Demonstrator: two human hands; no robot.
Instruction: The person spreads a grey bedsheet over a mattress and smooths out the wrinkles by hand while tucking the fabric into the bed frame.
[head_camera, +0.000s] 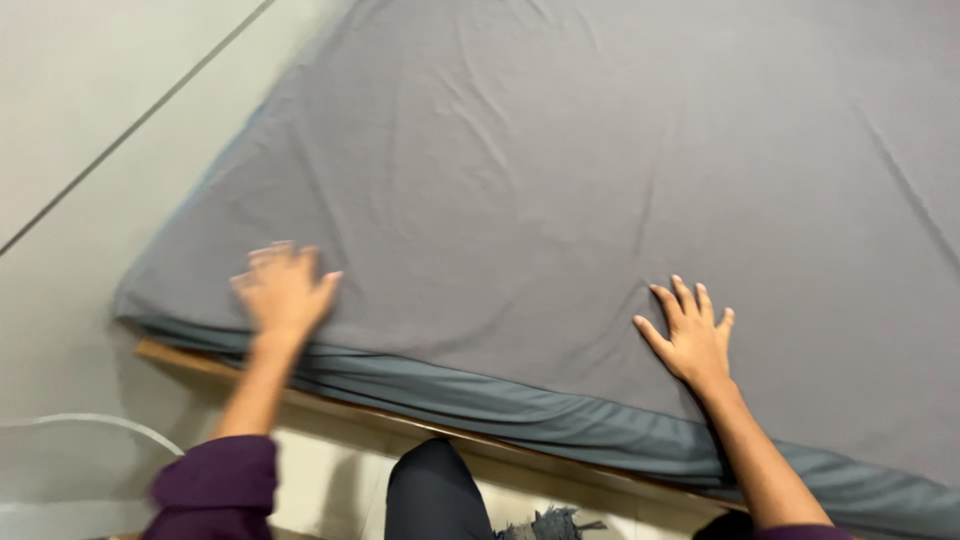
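Observation:
A grey fitted sheet (560, 180) covers a mattress that fills most of the head view. My left hand (283, 290) lies flat on the sheet near the mattress's left corner, fingers apart and blurred by motion. My right hand (692, 337) presses flat on the sheet close to the near edge, fingers spread. Neither hand holds anything. Both forearms come out of dark purple sleeves (215, 485). Creases run across the sheet between and beyond the hands.
A wooden bed frame edge (330, 400) shows under the mattress's near side. My dark trouser knee (432, 495) is next to the frame. A pale tiled floor (90, 110) lies to the left, with a thin white curved line (100, 422) at the lower left.

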